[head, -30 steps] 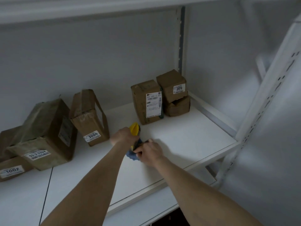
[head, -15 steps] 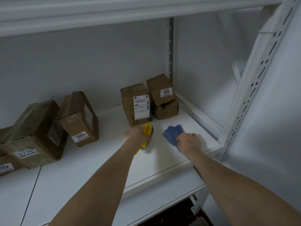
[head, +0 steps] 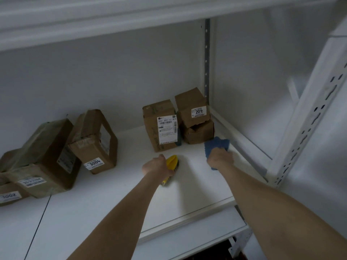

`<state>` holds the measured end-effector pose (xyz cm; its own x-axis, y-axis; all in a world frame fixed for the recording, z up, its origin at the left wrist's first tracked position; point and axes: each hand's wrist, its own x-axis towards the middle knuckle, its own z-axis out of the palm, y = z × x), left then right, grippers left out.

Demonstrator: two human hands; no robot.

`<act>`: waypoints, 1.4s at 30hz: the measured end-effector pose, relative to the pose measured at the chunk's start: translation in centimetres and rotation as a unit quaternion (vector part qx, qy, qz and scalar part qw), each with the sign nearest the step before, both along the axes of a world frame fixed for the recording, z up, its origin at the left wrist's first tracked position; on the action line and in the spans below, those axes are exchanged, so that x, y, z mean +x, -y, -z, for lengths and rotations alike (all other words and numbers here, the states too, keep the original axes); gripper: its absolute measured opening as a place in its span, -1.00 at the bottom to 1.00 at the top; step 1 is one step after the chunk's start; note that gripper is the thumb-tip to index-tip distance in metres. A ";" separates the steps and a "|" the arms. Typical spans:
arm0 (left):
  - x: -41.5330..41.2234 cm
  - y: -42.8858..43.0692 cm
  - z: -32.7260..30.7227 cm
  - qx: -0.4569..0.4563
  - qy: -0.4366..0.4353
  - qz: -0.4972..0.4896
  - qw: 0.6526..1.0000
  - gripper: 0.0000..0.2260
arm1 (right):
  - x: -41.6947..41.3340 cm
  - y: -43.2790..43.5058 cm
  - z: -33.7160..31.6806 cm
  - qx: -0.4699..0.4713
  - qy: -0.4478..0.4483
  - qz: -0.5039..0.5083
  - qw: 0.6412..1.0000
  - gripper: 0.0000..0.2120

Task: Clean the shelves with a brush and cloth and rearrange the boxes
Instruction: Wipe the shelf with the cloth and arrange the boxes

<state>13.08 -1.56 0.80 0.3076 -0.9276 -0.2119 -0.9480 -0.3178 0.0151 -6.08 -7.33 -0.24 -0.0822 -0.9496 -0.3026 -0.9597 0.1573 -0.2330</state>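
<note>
My left hand (head: pixel 155 166) grips a yellow brush (head: pixel 171 164), bristles down on the white shelf (head: pixel 116 199), just in front of an upright labelled box (head: pixel 160 124). My right hand (head: pixel 219 158) presses a blue cloth (head: pixel 216 145) flat on the shelf near the right rear corner, beside two stacked small boxes (head: pixel 194 117). Further left stand a box marked 3004 (head: pixel 93 141) and a larger taped box (head: pixel 43 158), both tilted.
A box marked 1002 (head: pixel 9 196) lies at the far left edge. A perforated white upright (head: pixel 308 117) frames the right side. Another shelf board (head: pixel 112 17) hangs overhead. The shelf's front lip (head: pixel 187 218) runs below my forearms.
My right hand took the blue cloth away from the brush and slid it right and back toward the corner. The left hand with the brush stayed roughly in place.
</note>
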 end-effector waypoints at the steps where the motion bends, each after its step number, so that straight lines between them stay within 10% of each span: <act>1: 0.2 0.0 -0.1 -0.001 -0.003 -0.007 1.000 -0.49 | 0.7 -0.4 0.2 -0.001 0.023 0.004 1.000 -0.76; 15: -7.4 2.3 -2.3 -0.028 -0.123 -0.003 0.992 -0.48 | -2.1 -3.4 0.1 0.008 0.036 0.053 0.998 -0.35; 42: -15.0 2.4 -3.5 0.047 -0.436 -0.037 0.898 -0.70 | -5.7 -3.2 -5.0 -0.288 0.240 0.148 0.915 -0.75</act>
